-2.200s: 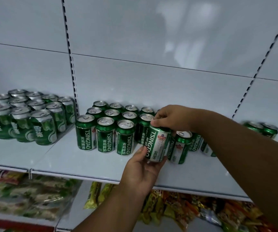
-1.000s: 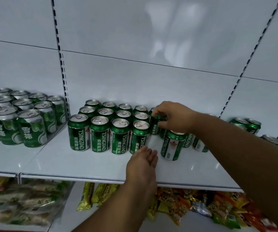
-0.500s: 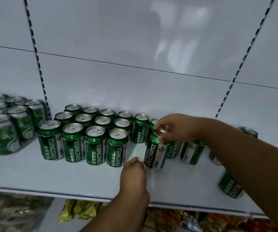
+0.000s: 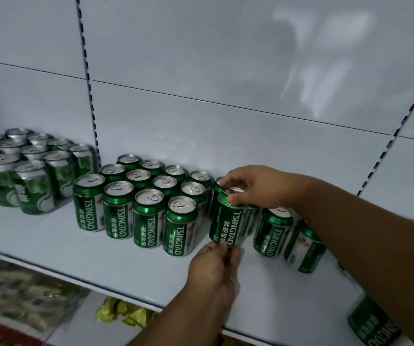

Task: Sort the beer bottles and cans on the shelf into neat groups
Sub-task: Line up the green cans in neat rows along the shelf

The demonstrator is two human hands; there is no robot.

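The right hand (image 4: 256,187) is closed over the top rim of a green Tsingtao can (image 4: 228,218), which stands slightly tilted on the white shelf (image 4: 101,260), while the left hand (image 4: 213,268) sits just below it, fingertips pinching the can's bottom edge. Left of both hands the grouped Tsingtao cans (image 4: 148,196) stand in neat rows; under the right forearm, loose cans (image 4: 273,231) stand unsorted

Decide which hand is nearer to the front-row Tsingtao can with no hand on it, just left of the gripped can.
Left. The left hand sits just right of that can; the right hand is farther right.
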